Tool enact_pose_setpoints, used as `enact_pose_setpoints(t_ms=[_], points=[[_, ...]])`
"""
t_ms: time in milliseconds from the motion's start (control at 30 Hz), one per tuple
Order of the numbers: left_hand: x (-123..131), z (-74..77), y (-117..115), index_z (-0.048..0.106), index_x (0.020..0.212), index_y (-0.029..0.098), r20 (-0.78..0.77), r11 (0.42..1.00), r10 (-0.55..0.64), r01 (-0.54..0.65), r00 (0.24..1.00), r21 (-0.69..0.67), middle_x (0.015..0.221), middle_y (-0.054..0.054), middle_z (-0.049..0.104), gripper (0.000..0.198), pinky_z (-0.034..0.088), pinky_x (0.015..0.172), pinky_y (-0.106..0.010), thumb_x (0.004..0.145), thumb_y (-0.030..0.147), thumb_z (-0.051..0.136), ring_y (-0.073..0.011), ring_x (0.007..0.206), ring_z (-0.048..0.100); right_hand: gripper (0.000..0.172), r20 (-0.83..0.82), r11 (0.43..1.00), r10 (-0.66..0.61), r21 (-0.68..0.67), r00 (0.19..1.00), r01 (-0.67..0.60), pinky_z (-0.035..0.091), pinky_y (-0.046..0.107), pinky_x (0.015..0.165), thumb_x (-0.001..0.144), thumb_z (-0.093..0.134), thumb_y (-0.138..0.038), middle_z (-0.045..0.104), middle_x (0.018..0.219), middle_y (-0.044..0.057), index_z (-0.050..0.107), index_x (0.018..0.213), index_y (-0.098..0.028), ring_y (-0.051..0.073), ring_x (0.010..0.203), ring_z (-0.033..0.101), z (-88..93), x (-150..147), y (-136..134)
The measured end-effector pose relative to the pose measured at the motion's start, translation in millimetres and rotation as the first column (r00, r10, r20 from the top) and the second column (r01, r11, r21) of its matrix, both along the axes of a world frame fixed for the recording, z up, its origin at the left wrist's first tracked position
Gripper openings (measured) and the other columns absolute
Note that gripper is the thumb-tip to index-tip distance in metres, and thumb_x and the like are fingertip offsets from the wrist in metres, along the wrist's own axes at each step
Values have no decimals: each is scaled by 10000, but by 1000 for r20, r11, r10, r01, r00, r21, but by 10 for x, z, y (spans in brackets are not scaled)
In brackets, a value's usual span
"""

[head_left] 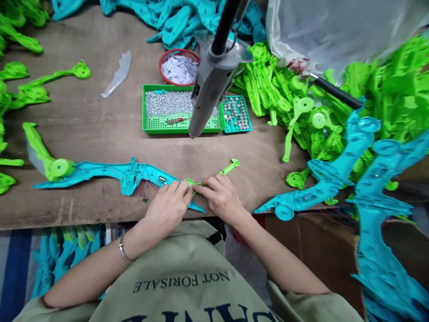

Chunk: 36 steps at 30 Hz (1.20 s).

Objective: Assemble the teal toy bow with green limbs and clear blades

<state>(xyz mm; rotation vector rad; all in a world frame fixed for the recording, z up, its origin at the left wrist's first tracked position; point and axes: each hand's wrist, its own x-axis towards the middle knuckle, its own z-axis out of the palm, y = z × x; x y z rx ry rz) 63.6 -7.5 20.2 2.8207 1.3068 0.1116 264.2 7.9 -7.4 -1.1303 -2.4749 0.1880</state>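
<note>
A long blue plastic shell (100,171) lies along the table's front edge, with red and blue wires and a small metal part (162,179) in it. On its left end sits a green plastic piece (62,169) with a clear blade-like part. My left hand (169,199) bends over the shell's right end, its fingers closed at a narrow green plastic arm (231,166). My right hand (221,197) is closed on the same green arm, fingertips close to those of my left hand. What lies under the fingertips is hidden.
Beyond my hands stand a green tray (161,129) of small metal parts, a red basket (181,51) of white pieces and a teal tray (237,114) of round parts. A grey tool (212,85) hangs above. Green parts (311,116) and blue shells (328,179) pile up right.
</note>
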Motion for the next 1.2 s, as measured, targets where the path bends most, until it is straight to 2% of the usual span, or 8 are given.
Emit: enact_pose_setpoints(t_ms=[100,233,433,567,800,967,1100,1200], points=[[-111,-68,-17,621,1107,152,133,998,-9,1,991,56,872,-60,586,230,468,701,-326,985,115,431,-198,808,552,317,51,1000,11,-8,999,-10,346,342,711,1006,427,-127,605,826,52,719,1084,-224,198,776,450,37,-11,21],[-258,-91,7,618,844,188,239,997,39,-53,970,52,794,-38,568,229,438,702,-310,995,142,452,-181,761,525,258,109,997,32,-78,994,-23,323,339,699,1005,473,-180,558,819,49,726,1033,-227,191,753,423,106,-30,43],[-261,-23,155,615,762,195,195,970,206,-227,959,91,752,-42,572,251,411,678,-327,986,202,502,-200,731,515,274,147,991,75,-121,986,-57,322,337,711,996,474,-172,547,843,49,715,1111,-235,188,758,422,160,-8,84],[-202,-25,207,627,743,203,159,953,299,-304,941,9,772,-49,578,256,392,637,-325,974,212,517,-204,758,534,275,130,989,75,-134,989,-57,313,338,708,986,491,-168,540,833,44,716,1126,-239,184,750,423,147,2,94],[-194,-23,192,643,749,209,88,962,273,-269,958,-51,797,-46,578,250,352,575,-320,954,145,515,-192,742,532,268,146,991,38,-131,989,-19,301,352,708,906,512,-101,549,859,63,714,1041,-215,206,776,425,196,-62,86],[-181,-35,170,640,759,217,71,972,232,-234,970,22,771,-37,572,249,334,555,-323,942,96,522,-196,744,548,318,-13,985,92,-145,996,-93,361,393,807,752,498,-57,647,1066,91,636,1009,-185,245,913,472,249,-206,71],[-204,-46,179,626,734,217,86,973,215,-221,973,65,769,-38,570,255,348,565,-320,938,99,528,-203,743,541,261,-27,976,125,-176,992,-127,352,398,806,697,491,-64,645,886,73,588,907,-187,245,875,469,245,-319,84],[-278,-19,202,633,771,204,107,981,191,-193,976,11,797,-43,573,231,399,620,-311,952,119,518,-201,757,537,211,24,980,100,-175,995,-94,332,395,780,707,492,-89,613,799,67,582,869,-188,243,830,446,248,-368,104]])
